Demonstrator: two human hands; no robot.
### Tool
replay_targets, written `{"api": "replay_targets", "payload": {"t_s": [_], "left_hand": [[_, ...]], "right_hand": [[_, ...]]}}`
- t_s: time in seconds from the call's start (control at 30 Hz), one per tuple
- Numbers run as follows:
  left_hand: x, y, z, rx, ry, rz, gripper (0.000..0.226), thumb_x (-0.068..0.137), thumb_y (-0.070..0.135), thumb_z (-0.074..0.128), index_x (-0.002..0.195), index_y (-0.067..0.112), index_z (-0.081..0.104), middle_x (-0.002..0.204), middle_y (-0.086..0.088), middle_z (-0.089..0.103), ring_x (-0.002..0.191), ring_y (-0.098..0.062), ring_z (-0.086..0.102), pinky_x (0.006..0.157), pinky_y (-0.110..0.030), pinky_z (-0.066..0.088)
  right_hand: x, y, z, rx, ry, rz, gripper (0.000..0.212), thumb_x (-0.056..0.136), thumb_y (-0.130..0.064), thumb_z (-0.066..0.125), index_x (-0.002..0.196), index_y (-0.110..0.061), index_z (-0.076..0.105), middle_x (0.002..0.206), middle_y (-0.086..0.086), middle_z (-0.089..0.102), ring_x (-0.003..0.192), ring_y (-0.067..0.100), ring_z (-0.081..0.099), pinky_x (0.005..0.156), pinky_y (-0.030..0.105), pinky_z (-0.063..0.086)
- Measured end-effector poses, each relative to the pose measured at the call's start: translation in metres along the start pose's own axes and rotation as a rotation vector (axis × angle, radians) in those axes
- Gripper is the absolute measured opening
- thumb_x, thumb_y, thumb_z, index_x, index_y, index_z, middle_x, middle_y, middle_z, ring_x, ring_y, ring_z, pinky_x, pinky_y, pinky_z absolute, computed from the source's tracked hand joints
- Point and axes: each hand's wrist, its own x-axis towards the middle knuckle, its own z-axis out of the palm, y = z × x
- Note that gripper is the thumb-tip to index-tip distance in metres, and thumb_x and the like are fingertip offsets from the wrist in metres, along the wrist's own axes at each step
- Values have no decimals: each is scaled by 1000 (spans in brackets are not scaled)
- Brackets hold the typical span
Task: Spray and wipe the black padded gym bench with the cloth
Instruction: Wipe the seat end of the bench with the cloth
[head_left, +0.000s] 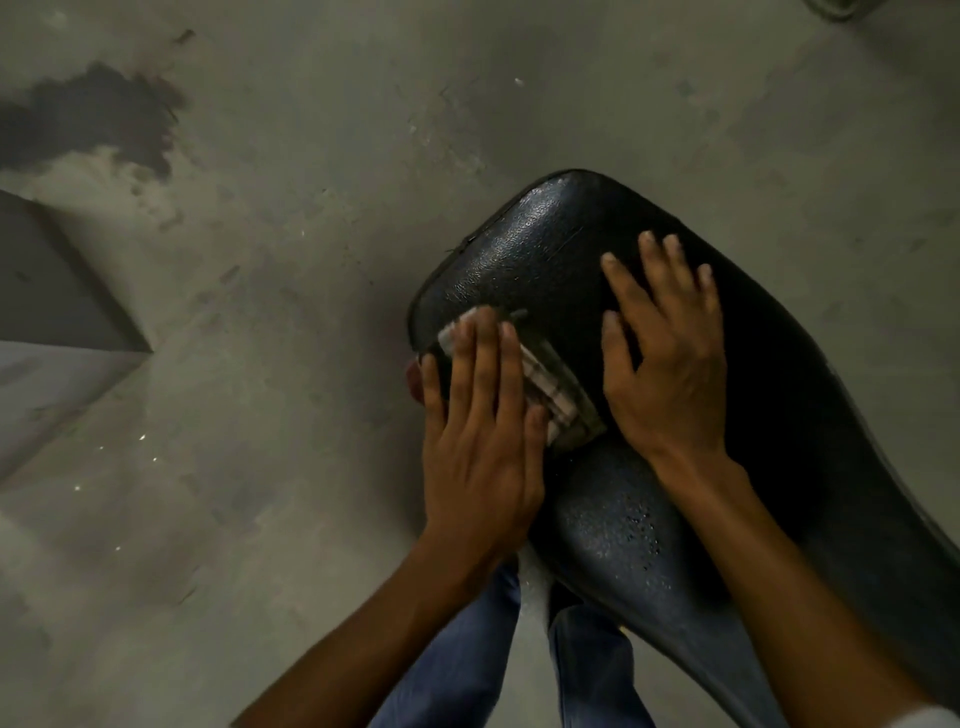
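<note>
Wiping step. Left hand (480, 421) flat, fingers straight, pressing cloth (558, 395) on bench (545, 234); right hand (667, 353) spread flat, bracing. Next: sweep toward droplets, lower centre.

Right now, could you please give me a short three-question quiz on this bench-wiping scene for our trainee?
1. True or false: the left hand presses the cloth flat on the bench.
2. What does the right hand touch? A) the cloth B) the bare bench pad C) the floor
3. Fill in: droplets glisten on the pad nearest the person's ____.

Key: 1 true; 2 B; 3 legs.
</note>
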Motion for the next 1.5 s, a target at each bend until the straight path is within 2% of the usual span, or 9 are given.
{"api": "replay_targets", "payload": {"t_s": [0.13, 0.3, 0.47, 0.53, 0.77, 1.03, 1.17, 1.33, 1.5], "left_hand": [[11, -14, -2, 28, 25, 22, 65, 111, 34, 32, 168, 6, 17, 178, -16, 8, 167, -28, 5, 135, -56, 8], [37, -6, 2, -39, 100, -146, 63, 113, 29, 35, 168, 4, 18, 178, -17, 10, 167, -30, 6, 133, -58, 7], [-21, 23, 7, 2, -13, 82, 65, 112, 34, 31, 168, 5, 17, 178, -15, 9, 167, -30, 5, 135, -54, 2], [-35, 26, 5, 23, -36, 105, 64, 112, 35, 30, 168, 7, 18, 178, -14, 8, 167, -28, 5, 135, -52, 4], [24, 27, 12, 59, 107, -171, 64, 113, 32, 32, 169, 6, 16, 178, -16, 10, 167, -29, 7, 134, -56, 5], [-57, 68, 17, 35, -68, 102, 65, 112, 38, 27, 169, 7, 18, 179, -14, 8, 167, -27, 6, 136, -52, 5], [-20, 50, 14, 110, -6, 85, 64, 113, 37, 29, 169, 9, 18, 178, -14, 11, 167, -26, 7, 135, -53, 8], [-2, 64, 20, 103, 22, -63, 65, 113, 37, 27, 170, 9, 10, 179, -14, 3, 167, -27, 0, 135, -53, -2], [-61, 90, 26, 72, -77, 129, 66, 113, 39, 25, 169, 8, 14, 179, -14, 6, 167, -27, 2, 136, -53, 2]], "right_hand": [[-43, 14, -14, -62, 64, 198, 51, 113, -26, 46, 164, -19, 46, 175, 13, 36, 166, 30, 26, 136, 56, 17], [-56, 17, -8, -91, 34, 221, 52, 116, -31, 39, 168, -22, 38, 177, 12, 30, 168, 31, 20, 138, 50, 9], [-57, 20, -9, -61, 35, 215, 52, 116, -30, 40, 167, -22, 40, 177, 13, 31, 167, 32, 22, 137, 53, 12], [-57, 20, -11, -60, 32, 219, 52, 116, -31, 39, 167, -22, 40, 177, 13, 31, 167, 32, 22, 137, 53, 11], [-57, 24, -8, -65, 37, 216, 52, 116, -33, 39, 167, -22, 41, 177, 13, 32, 167, 34, 23, 137, 53, 13], [-115, 44, -44, -18, 89, 378, 53, 114, -28, 48, 165, -17, 43, 176, 13, 32, 167, 28, 23, 137, 55, 15], [-153, 64, -50, -119, 79, 438, 55, 115, -35, 43, 167, -16, 40, 177, 12, 31, 168, 29, 22, 135, 58, 18], [-154, 66, -43, -102, 127, 433, 54, 115, -32, 46, 166, -15, 41, 175, 14, 34, 167, 32, 24, 137, 55, 16], [-156, 71, -44, -80, 120, 424, 55, 115, -34, 45, 167, -16, 40, 176, 14, 32, 167, 32, 23, 137, 54, 15]]}}
